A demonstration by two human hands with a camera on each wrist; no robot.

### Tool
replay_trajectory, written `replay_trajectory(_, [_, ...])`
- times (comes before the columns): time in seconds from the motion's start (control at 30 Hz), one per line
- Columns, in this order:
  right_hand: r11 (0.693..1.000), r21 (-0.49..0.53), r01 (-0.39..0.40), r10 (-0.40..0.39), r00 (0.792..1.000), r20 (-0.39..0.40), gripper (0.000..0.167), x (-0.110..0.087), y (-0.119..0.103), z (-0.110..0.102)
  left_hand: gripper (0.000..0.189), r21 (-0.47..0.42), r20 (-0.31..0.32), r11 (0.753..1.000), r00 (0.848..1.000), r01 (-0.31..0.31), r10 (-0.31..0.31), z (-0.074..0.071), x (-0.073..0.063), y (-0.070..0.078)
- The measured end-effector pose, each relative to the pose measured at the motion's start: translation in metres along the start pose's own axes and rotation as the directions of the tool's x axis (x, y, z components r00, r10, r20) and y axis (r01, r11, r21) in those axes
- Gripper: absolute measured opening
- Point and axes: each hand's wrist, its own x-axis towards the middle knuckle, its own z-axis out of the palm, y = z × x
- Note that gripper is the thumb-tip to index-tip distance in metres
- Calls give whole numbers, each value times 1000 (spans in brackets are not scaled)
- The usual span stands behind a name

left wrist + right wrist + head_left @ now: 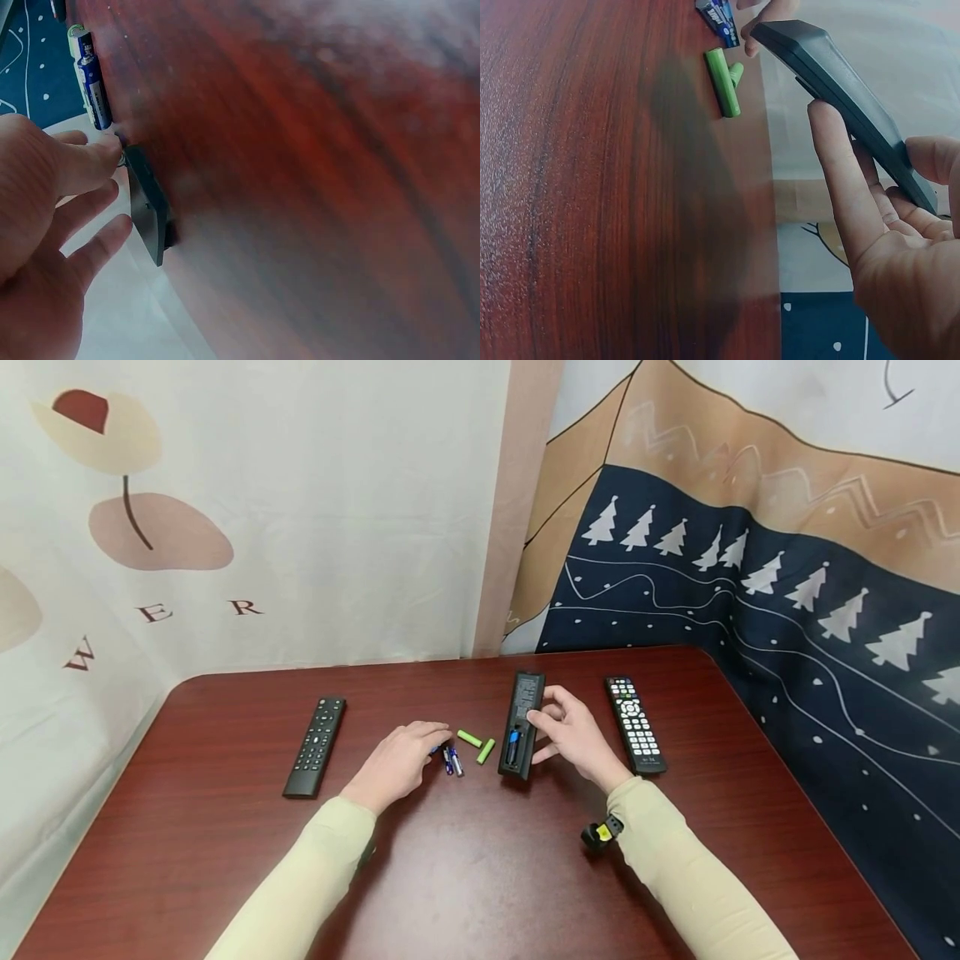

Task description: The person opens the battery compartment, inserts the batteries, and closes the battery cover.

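Right hand (573,735) grips a remote (522,697), tilted up off the table (465,885), thumb on its back, some fingers hidden behind it. Left hand (401,764), to the left of the held remote, pinches a battery (434,749); the fingers cover nearly all of it, leaving a scrap of blue. Nearer than the held remote, both sleeves (300,877) are cut off by the head view's lower edge, and a black gadget (600,833) with a yellow patch sits at the right wrist. The held remote's slot (513,752) is uncovered; blue shows inside, too small and dark to count batteries. Just left of it lie two green batteries (485,752), then two blue ones (453,762), their print hard to read. Well to its left lies a black remote (315,747); to its right, past the right hand, one with white keys (637,727). Behind it hang a pale cloth (337,527) and a printed cloth (705,585), both running out of frame.
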Motion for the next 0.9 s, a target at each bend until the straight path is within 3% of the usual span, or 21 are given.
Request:
replay_trajectory(0.5, [1000,1,10,-10,1000,6,36,-1,-2,2,40,14,-3,999,1000,-30,30,-2,2,1])
replay_trajectory(0.9, [1000,2,6,-6,1000,14,36,-2,-1,4,33,50,20,999,1000,-2,1,-6,4,3])
